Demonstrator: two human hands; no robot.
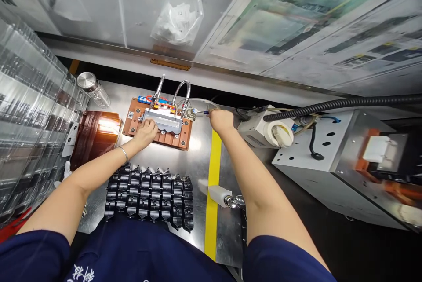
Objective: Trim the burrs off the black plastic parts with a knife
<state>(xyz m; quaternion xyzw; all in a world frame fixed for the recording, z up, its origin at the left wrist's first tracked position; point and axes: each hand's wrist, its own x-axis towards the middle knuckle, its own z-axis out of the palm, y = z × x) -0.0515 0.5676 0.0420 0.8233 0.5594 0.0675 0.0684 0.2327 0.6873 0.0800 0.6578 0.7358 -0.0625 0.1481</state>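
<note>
A brown fixture plate [132, 117] carries a long grey block [163, 120] with fittings and metal hoses on top. My left hand [147, 133] is at the left front of this block, its bent fingers pressed on it; the fingertips are partly hidden. To the right, my right hand [220, 120] is closed around the end of a thin dark handle [205, 112]. That handle runs left to a round metal fitting [190, 113] at the fixture's right side. Rows of black moulded parts [150, 198] lie on the metal table in front of me.
Stacked clear plastic trays [36, 110] rise at the left, beside an amber film roll [99, 134] and a glass bottle [94, 88]. Yellow tape [212, 176] crosses the table [198, 159]. A white bottle [220, 195] lies right. Further right stands a machine box [306, 181] with a black hose [343, 102].
</note>
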